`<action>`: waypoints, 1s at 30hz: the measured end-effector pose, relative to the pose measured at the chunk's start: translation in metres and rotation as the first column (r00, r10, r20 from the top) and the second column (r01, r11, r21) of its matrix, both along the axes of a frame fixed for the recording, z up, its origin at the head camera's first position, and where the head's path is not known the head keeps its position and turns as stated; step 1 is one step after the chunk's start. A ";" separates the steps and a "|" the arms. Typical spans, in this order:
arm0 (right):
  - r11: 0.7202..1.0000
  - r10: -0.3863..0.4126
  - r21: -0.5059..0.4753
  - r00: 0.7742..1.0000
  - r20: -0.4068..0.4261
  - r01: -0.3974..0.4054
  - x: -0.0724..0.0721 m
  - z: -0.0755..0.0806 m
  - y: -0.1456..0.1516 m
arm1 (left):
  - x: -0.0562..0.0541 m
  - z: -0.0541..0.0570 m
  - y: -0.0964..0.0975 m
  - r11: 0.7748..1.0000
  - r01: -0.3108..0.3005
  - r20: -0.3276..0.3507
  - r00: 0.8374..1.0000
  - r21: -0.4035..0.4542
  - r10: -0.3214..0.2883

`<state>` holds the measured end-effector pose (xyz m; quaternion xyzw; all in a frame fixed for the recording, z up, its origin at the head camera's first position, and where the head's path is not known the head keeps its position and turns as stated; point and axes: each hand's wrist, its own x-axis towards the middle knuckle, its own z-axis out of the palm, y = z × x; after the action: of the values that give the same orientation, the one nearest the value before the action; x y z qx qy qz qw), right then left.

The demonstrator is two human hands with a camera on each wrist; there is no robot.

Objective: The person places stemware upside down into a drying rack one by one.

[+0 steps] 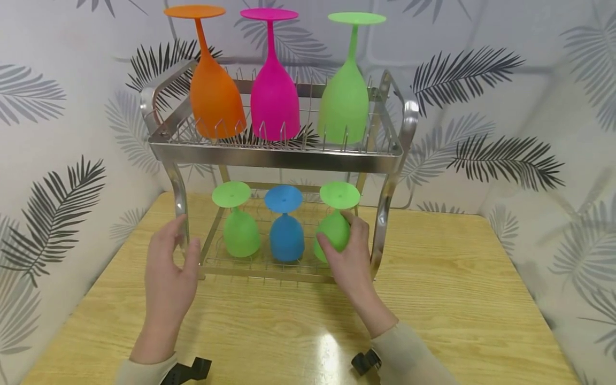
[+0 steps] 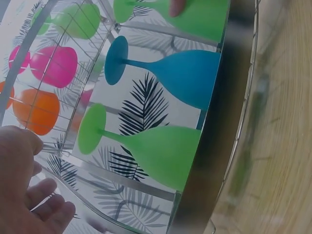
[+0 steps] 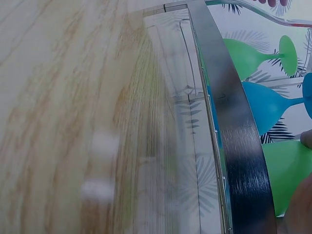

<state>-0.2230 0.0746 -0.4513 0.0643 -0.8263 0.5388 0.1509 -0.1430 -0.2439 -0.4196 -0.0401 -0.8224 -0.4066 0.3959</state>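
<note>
On the lower shelf of a metal rack, my right hand grips the bowl of an upside-down green goblet, thumb in front and fingers round the right side. Beside it stand an upside-down blue goblet and another green goblet at the left. My left hand is at the rack's left post, fingers loosely bent and holding nothing. The left wrist view shows that hand's fingers spread near the rack's side. Only part of the right hand shows in the right wrist view.
The upper shelf carries an orange goblet, a pink goblet and a larger light green goblet, all upside down between wire prongs. The rack stands on a wooden table, before a leaf-patterned wall covering.
</note>
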 end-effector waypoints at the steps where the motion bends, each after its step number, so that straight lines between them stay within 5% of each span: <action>1: 1.000 0.002 -0.003 1.000 0.002 -0.002 0.000 -0.001 0.000 | 0.000 0.000 -0.001 1.000 -0.005 -0.005 1.000 0.007 0.005; 9: 1.000 0.009 -0.009 1.000 0.012 -0.009 -0.003 -0.003 0.000 | -0.005 -0.006 -0.009 0.998 -0.045 0.047 0.998 0.048 0.043; 23: 1.000 0.019 -0.012 1.000 -0.001 -0.019 -0.006 -0.011 0.000 | -0.013 -0.013 -0.014 0.988 -0.006 0.205 0.978 0.154 -0.026; 30: 1.000 0.023 0.016 0.999 -0.026 -0.023 -0.007 -0.015 0.001 | -0.019 -0.018 -0.016 0.982 0.008 0.231 0.972 0.191 -0.053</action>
<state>-0.2302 0.0755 -0.4659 0.0821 -0.8277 0.5330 0.1552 -0.1618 -0.2597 -0.4379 0.0332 -0.8206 -0.4905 0.2914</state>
